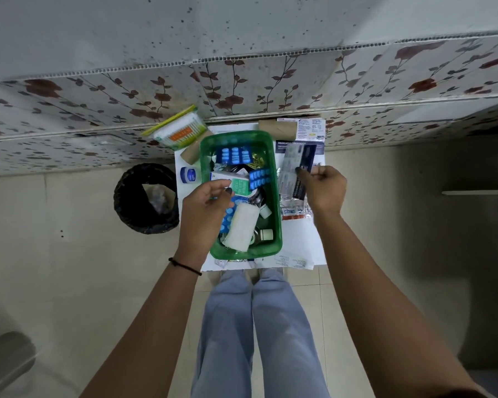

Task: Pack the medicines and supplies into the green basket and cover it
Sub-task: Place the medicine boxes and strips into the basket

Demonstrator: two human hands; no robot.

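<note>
Here, a small white table (314, 239) holds the green basket (275, 196), full of blue pill strips (235, 155) and a white pad (241, 226). The right hand (322, 188) pinches flat packets (295, 170) just beside the basket. The left hand (204, 208) hangs loose over it, holding nothing.
</note>
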